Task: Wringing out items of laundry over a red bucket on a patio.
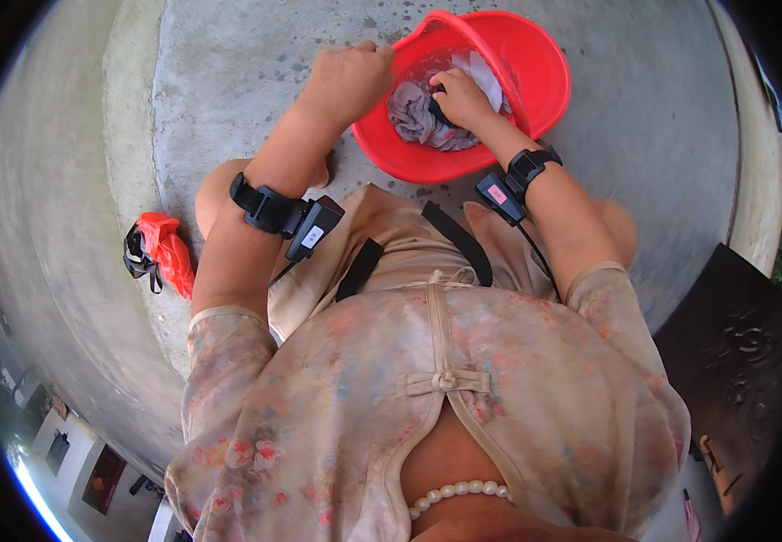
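A red plastic bucket (553,81) with an arched handle (482,51) stands on the floor in front of me. My left hand (352,80) is curled over its left rim, with the fingertips partly hidden. Inside the bucket, my right hand (462,98) has its fingers bent around a dark cloth (440,115), most of which is covered by the hand. Crumpled grey cloth (410,112) lies to the left of and below those fingers. Beyond them is a piece of white cloth (484,76) against the bucket wall.
Water spots mark the concrete floor (242,74) near the bucket. A red plastic bag (164,247) and a black strapped item (137,251) lie to my left. Dark carved furniture (736,345) stands at the right. Cabled black devices (316,227) are strapped to both forearms.
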A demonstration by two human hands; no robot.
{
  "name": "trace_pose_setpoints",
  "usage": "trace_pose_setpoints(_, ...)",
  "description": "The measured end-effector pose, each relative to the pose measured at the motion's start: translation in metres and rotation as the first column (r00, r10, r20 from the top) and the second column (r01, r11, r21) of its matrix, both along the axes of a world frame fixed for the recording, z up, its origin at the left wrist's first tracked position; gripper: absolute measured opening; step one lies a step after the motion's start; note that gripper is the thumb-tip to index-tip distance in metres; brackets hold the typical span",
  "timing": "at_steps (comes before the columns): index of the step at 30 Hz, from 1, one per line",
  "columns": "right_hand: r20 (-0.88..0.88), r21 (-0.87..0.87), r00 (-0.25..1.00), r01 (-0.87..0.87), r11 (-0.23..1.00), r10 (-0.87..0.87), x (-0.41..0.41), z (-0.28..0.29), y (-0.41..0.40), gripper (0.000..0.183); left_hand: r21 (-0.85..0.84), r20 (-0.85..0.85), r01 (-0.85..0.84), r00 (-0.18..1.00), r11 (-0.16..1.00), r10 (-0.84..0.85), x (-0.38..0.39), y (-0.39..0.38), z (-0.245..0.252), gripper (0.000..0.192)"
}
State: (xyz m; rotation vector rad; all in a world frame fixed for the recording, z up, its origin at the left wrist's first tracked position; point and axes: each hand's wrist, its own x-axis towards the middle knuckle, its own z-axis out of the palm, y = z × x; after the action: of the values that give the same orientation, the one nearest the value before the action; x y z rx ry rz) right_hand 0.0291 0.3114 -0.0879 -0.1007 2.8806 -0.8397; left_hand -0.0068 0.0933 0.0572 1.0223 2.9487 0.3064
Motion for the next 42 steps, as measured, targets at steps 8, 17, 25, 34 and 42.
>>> trace_pose_setpoints(8,0.210,-0.030,0.975,-0.065,0.997,0.070,0.026,-0.092,0.009,0.035,-0.202,0.168,0.003,0.985,0.979,0.031,0.035,0.017,-0.024,0.032)
trace_pose_setpoints(17,0.177,0.409,0.965,-0.249,0.878,0.191,0.046,-0.184,0.037,0.052,-0.198,0.005,0.051,0.999,0.979,-0.051,0.088,0.032,-0.047,0.027)
trace_pose_setpoints(25,0.216,0.596,0.976,-0.155,0.788,0.028,0.024,-0.166,0.016,0.064,-0.112,0.094,0.078,0.993,0.991,-0.068,0.032,0.003,-0.008,0.024)
trace_pose_setpoints(34,0.482,0.339,0.875,-0.229,0.912,0.040,0.002,-0.137,0.022,0.044,-0.127,0.174,0.083,0.983,0.988,-0.060,0.022,0.006,-0.011,0.024)
trace_pose_setpoints(42,0.394,-0.053,0.899,-0.186,0.981,0.192,-0.005,0.015,0.006,0.041,-0.111,0.307,0.066,0.951,0.992,-0.029,0.003,0.018,-0.007,0.031)
